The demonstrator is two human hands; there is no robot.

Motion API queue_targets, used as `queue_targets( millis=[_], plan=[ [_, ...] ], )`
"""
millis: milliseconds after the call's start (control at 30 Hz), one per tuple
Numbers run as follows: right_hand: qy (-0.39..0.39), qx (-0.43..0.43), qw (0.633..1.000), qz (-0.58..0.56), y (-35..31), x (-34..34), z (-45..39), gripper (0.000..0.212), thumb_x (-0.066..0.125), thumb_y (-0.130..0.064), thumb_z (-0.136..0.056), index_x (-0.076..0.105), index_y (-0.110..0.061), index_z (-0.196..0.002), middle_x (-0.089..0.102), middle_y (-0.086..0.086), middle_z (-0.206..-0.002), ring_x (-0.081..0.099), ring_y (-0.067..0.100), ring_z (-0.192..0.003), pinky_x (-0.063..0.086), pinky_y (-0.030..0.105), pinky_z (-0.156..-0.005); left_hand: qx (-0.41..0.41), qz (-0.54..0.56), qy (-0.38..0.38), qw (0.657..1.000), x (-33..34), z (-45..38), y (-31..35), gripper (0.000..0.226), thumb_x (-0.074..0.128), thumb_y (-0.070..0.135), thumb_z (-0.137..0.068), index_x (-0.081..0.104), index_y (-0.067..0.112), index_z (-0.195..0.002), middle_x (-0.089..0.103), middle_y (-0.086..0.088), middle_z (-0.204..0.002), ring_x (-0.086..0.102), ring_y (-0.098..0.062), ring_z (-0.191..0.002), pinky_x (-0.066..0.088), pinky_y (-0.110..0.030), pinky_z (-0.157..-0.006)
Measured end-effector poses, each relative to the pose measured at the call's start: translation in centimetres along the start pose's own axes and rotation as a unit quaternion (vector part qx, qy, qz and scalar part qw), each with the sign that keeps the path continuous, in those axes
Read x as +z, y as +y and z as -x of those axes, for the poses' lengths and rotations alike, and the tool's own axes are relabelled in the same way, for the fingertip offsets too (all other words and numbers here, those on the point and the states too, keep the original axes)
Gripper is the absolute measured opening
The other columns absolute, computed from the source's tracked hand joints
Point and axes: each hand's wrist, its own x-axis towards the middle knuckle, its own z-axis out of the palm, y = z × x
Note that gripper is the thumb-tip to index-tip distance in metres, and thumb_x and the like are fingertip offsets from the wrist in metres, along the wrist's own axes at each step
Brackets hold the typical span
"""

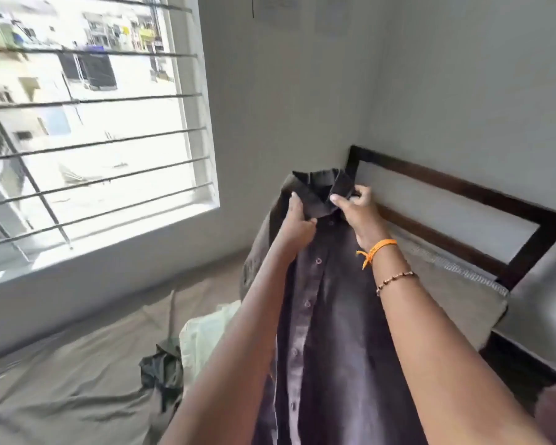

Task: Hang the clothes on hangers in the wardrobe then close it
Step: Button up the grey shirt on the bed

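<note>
1. The shirt (pixel 334 332) is dark grey-purple with a button placket down the front. It is held up in the air above the bed (pixel 61 364), collar uppermost, and its body hangs down between the two forearms.
2. The left hand (pixel 297 224) grips the left side of the collar. Its fingers are curled into the fabric and the thumb lies on the outer face.
3. The right hand (pixel 357 208) pinches the right collar point between thumb and curled fingers — the grip is closed on the cloth.
4. The right wrist carries an orange thread (pixel 374 248), and a beaded bracelet (pixel 395 281) sits further up the forearm.
5. On the bed sheet, to the left of the hanging shirt, lie a pale green garment (pixel 206 335) and a crumpled dark green garment (pixel 162 364), touching each other.
6. A dark wooden headboard (pixel 463 191) stands against the wall behind the shirt, with a pillow (pixel 456 293) in front of it.
7. A barred window (pixel 87 123) occupies the wall on the left — buildings show outside.
</note>
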Motion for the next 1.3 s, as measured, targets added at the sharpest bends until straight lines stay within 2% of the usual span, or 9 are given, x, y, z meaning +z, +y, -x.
queue_targets(
  millis=[100, 233, 333, 467, 633, 733, 900, 1067, 1300],
  plan=[
    [-0.075, 0.133, 0.972, 0.176, 13.0, 0.9, -0.5, 0.068, 0.065, -0.011, -0.085, 0.028, 0.001, -0.141, 0.054, 0.016, -0.128, 0.052, 0.027, -0.119, 0.038, 0.033, -0.100, -0.111, -0.189, -0.156, 0.963, 3.5, 1.0, -12.4, 0.060, 0.041, 0.001, -0.096, 0.016, 0.004, -0.150, 0.013, -0.015, -0.157, 0.016, -0.030, -0.145, 0.015, -0.033, -0.117],
    [-0.238, 0.175, 0.904, 0.308, 25.9, 1.4, 5.1, 0.047, 0.055, -0.014, -0.086, 0.050, -0.031, -0.129, 0.051, 0.012, -0.137, 0.048, 0.028, -0.127, 0.036, 0.030, -0.104, -0.250, -0.282, -0.311, 0.872, 8.1, 6.8, -24.4, 0.059, 0.040, 0.010, -0.096, 0.016, 0.011, -0.151, 0.010, -0.015, -0.158, 0.013, -0.033, -0.145, 0.015, -0.043, -0.118],
    [-0.372, 0.178, 0.837, 0.360, 31.5, 1.7, 10.0, 0.049, 0.048, -0.003, -0.091, 0.046, -0.015, -0.138, 0.035, 0.009, -0.150, 0.030, 0.023, -0.140, 0.017, 0.020, -0.110, -0.287, -0.298, -0.367, 0.833, 10.1, 10.6, -28.3, 0.066, 0.036, 0.011, -0.094, 0.008, 0.019, -0.153, -0.007, -0.007, -0.160, 0.007, -0.035, -0.145, 0.013, -0.046, -0.117],
    [-0.385, 0.135, 0.791, 0.456, 35.5, 1.6, 12.8, 0.046, 0.050, -0.013, -0.091, 0.048, -0.022, -0.136, 0.031, -0.005, -0.152, 0.022, 0.019, -0.142, 0.023, 0.037, -0.111, -0.246, -0.328, -0.305, 0.860, 10.4, 12.3, -30.6, 0.059, 0.044, 0.017, -0.092, 0.028, 0.024, -0.148, 0.017, 0.000, -0.157, 0.028, -0.036, -0.133, 0.031, -0.043, -0.109],
    [-0.229, 0.125, 0.884, 0.387, 35.9, 3.5, 9.2, 0.020, 0.052, -0.002, -0.084, 0.067, -0.012, -0.093, 0.065, 0.007, -0.104, 0.054, 0.033, -0.102, 0.044, 0.038, -0.089, -0.271, -0.329, -0.199, 0.882, 10.2, 8.9, -30.6, 0.027, 0.046, 0.014, -0.086, 0.063, 0.006, -0.104, 0.062, -0.015, -0.112, 0.057, -0.038, -0.106, 0.045, -0.037, -0.086],
    [-0.203, 0.106, 0.907, 0.354, 36.5, 4.5, 6.0, 0.021, 0.052, 0.007, -0.080, 0.064, -0.004, -0.093, 0.061, 0.015, -0.100, 0.057, 0.037, -0.094, 0.046, 0.042, -0.087, -0.228, -0.369, -0.146, 0.889, 10.7, 6.3, -30.1, 0.022, 0.048, 0.015, -0.088, 0.058, 0.003, -0.103, 0.060, -0.017, -0.111, 0.054, -0.037, -0.105, 0.042, -0.038, -0.083],
    [-0.187, 0.145, 0.891, 0.387, 38.3, 5.7, 2.3, 0.040, 0.067, -0.016, -0.083, 0.048, -0.010, -0.117, 0.051, 0.011, -0.122, 0.053, 0.031, -0.109, 0.047, 0.043, -0.085, -0.172, -0.318, -0.070, 0.930, 12.2, 1.0, -31.5, 0.041, 0.047, 0.008, -0.090, 0.042, 0.005, -0.130, 0.044, -0.015, -0.127, 0.045, -0.037, -0.109, 0.037, -0.040, -0.088],
    [-0.226, 0.169, 0.877, 0.388, 40.9, 3.3, 0.2, 0.027, 0.059, 0.002, -0.079, 0.050, -0.014, -0.099, 0.067, 0.005, -0.077, 0.063, 0.031, -0.081, 0.048, 0.038, -0.067, -0.144, -0.350, -0.136, 0.916, 14.4, -2.5, -32.8, 0.062, 0.045, 0.007, -0.088, 0.032, 0.024, -0.146, 0.034, -0.003, -0.148, 0.041, -0.033, -0.120, 0.040, -0.045, -0.092],
    [-0.229, 0.228, 0.871, 0.371, 42.6, -0.3, 0.3, 0.025, 0.050, 0.006, -0.079, 0.050, -0.012, -0.096, 0.061, 0.010, -0.083, 0.060, 0.035, -0.086, 0.046, 0.038, -0.072, -0.268, -0.252, -0.003, 0.930, 14.8, -2.0, -36.0, 0.037, 0.042, 0.001, -0.090, 0.054, 0.006, -0.125, 0.052, -0.013, -0.124, 0.048, -0.033, -0.111, 0.035, -0.036, -0.096]
  ],
)
